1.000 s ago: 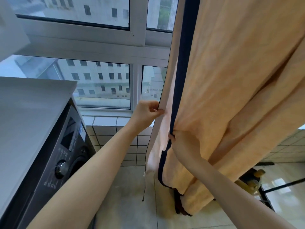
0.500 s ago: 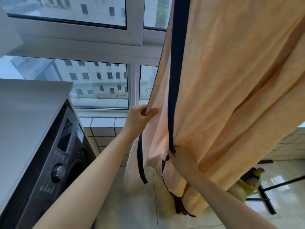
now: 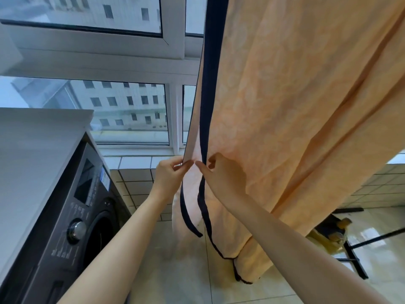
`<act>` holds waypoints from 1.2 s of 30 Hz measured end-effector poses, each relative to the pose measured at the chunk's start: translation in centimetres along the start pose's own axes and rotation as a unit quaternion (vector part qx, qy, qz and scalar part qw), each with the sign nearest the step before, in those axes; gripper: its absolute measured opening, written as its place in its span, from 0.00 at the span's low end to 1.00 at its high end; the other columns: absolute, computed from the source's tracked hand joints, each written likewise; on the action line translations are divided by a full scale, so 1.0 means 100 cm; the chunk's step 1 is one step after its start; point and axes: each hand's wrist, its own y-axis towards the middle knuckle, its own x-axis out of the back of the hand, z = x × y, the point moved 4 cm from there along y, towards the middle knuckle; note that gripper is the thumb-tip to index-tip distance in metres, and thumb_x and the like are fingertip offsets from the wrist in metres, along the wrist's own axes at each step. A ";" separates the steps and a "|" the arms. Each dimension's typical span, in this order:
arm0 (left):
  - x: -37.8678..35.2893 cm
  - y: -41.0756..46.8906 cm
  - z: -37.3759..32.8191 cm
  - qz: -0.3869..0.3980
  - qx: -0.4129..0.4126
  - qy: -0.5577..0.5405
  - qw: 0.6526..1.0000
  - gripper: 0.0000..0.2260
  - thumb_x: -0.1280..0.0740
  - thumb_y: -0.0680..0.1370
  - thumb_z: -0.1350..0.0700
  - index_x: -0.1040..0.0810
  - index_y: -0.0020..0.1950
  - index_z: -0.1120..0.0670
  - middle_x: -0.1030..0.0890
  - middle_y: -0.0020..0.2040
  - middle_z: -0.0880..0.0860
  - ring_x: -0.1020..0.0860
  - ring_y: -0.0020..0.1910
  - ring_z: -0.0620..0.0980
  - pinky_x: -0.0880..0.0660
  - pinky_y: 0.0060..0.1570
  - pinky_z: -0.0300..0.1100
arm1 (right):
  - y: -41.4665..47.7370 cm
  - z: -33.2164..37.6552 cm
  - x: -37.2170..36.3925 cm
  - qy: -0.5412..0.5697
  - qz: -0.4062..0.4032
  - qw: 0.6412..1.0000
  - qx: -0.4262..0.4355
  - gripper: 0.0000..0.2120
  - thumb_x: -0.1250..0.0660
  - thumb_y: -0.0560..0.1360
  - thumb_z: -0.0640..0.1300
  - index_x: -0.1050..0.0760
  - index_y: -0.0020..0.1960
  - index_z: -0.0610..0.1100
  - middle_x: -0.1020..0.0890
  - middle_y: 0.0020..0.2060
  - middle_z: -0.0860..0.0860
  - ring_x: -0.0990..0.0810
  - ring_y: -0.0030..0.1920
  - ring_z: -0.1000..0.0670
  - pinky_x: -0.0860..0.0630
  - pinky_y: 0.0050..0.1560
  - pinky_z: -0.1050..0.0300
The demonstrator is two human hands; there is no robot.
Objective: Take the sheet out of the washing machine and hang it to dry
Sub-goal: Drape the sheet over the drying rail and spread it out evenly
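— Status of the orange sheet (image 3: 295, 106)?
— Hanging from above, right of the washing machine (image 3: 72, 216). My left grip (image 3: 169, 176) pinches its pale edge (image 3: 194, 132); my right grip (image 3: 223, 174) pinches its navy border (image 3: 207, 106).

Pale glossy floor tiles (image 3: 186, 281) carry a dark front-loading washing machine (image 3: 72, 216) along the left edge, the black feet of a stand (image 3: 356, 262) at the right edge beside a yellowish bundle (image 3: 322, 240), and the hem of the hanging orange sheet (image 3: 285, 106) reaching the middle, contact unclear.
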 end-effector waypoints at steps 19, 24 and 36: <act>0.006 -0.003 0.039 0.008 0.074 0.088 0.993 0.04 0.30 0.76 0.57 0.17 0.49 0.50 0.16 0.38 0.48 0.17 0.35 0.43 0.19 0.46 0.42 | 0.020 -0.007 -0.009 -0.105 0.100 0.989 -0.008 0.10 0.47 0.81 0.45 0.30 0.48 0.42 0.25 0.40 0.47 0.22 0.44 0.43 0.31 0.39 0.52; 0.003 0.022 0.038 0.004 0.067 0.104 0.992 0.04 0.30 0.76 0.56 0.15 0.47 0.52 0.16 0.40 0.45 0.18 0.40 0.40 0.24 0.45 0.33 | -0.010 -0.012 -0.018 -0.012 0.233 0.970 0.061 0.13 0.45 0.82 0.44 0.24 0.48 0.41 0.19 0.42 0.46 0.20 0.41 0.47 0.21 0.47 0.50; -0.010 0.036 0.027 0.083 0.075 -0.001 0.994 0.06 0.30 0.76 0.58 0.17 0.44 0.46 0.15 0.39 0.45 0.16 0.42 0.42 0.20 0.43 0.34 | 0.005 -0.027 -0.039 0.022 0.240 0.963 0.120 0.12 0.44 0.81 0.48 0.27 0.41 0.48 0.22 0.36 0.51 0.24 0.34 0.52 0.29 0.37 0.53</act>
